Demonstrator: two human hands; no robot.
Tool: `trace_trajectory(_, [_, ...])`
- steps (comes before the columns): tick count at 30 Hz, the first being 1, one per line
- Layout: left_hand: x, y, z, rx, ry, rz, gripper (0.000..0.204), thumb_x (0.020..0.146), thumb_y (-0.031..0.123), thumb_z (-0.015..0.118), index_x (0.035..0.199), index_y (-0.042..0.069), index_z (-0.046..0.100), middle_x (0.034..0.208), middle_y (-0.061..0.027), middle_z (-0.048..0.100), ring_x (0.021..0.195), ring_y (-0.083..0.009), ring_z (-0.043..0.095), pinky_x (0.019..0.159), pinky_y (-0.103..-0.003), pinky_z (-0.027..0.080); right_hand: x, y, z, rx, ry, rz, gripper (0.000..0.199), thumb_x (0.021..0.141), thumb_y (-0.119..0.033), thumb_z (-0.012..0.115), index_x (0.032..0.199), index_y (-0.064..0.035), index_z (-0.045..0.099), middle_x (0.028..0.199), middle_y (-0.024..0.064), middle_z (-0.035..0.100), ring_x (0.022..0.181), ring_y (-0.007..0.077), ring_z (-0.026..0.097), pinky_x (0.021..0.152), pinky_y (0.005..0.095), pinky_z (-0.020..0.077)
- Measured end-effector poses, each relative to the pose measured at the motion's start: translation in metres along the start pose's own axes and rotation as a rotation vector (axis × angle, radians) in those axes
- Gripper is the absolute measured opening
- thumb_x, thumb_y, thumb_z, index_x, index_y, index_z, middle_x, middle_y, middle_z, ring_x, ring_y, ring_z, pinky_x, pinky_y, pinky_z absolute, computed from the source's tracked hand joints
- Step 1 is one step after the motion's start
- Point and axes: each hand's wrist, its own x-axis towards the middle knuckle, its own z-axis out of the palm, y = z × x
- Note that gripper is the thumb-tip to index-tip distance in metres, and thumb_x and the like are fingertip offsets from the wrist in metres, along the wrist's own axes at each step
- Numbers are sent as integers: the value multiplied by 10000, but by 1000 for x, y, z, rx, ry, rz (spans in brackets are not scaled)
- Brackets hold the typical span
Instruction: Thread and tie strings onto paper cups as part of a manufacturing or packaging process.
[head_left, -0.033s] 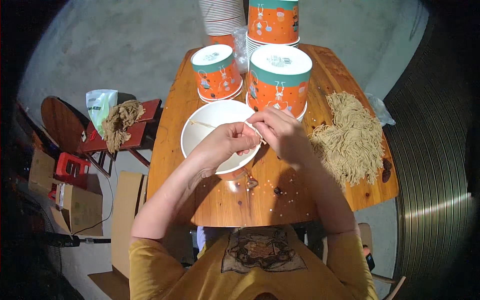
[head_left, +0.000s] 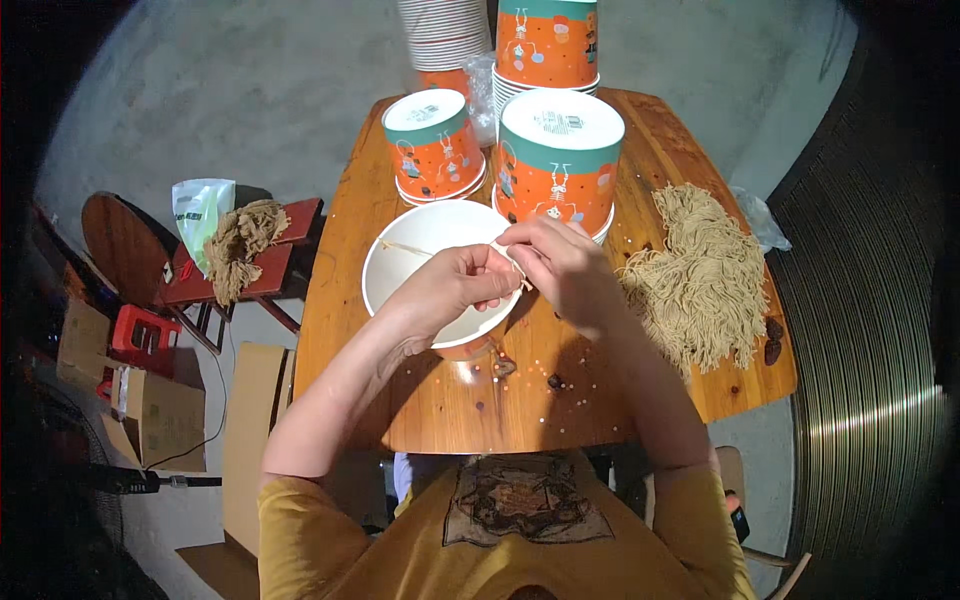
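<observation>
Head view: fingers [head_left: 535, 237] almost unchanged

from here i see the bowl [head_left: 378, 285] on the counter [head_left: 660, 120], near the person and left of the middle. the left hand [head_left: 470, 282] is above its right side, the right hand [head_left: 562, 262] farther right, and a strand [head_left: 402, 248] stretches across the bowl's left part. behind it stand the left tub [head_left: 437, 155] and right tub [head_left: 560, 160], upturned; behind them, 2 stacks [head_left: 546, 50] with a plastic bag [head_left: 482, 100] between. right of everything lies a heap of strands [head_left: 700, 285]. over left, beside the counter, a low stand [head_left: 298, 222] carries another heap [head_left: 240, 245].
</observation>
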Motion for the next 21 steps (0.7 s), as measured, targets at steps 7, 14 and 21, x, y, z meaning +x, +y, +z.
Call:
trace_trajectory(7, [4, -3, -2, -16, -30, 12, 130, 881, 128, 630, 934, 11, 616, 820, -1, 599, 719, -62, 507, 661, -206, 413, -25, 0, -12, 412, 55, 208, 221, 800, -79, 701, 972, -62, 563, 757, 41, 540, 585, 95, 442, 551, 239, 401])
trace_trajectory(14, [6, 0, 2, 5, -48, 11, 117, 882, 108, 621, 942, 8, 612, 797, 6, 583, 708, -65, 498, 649, -207, 403, -36, -11, -9, 236, 60, 111, 205, 792, -44, 687, 934, -80, 543, 758, 57, 553, 632, 189, 572, 560, 315, 467])
trace_trajectory(21, [8, 5, -5, -326, -162, -195, 78, 895, 60, 587, 960, 18, 593, 811, -6, 611, 679, -43, 575, 590, -154, 486, -38, -25, -7, 458, 64, 317, 150, 803, 6, 656, 888, -56, 549, 699, 42, 534, 578, 136, 528, 520, 282, 415])
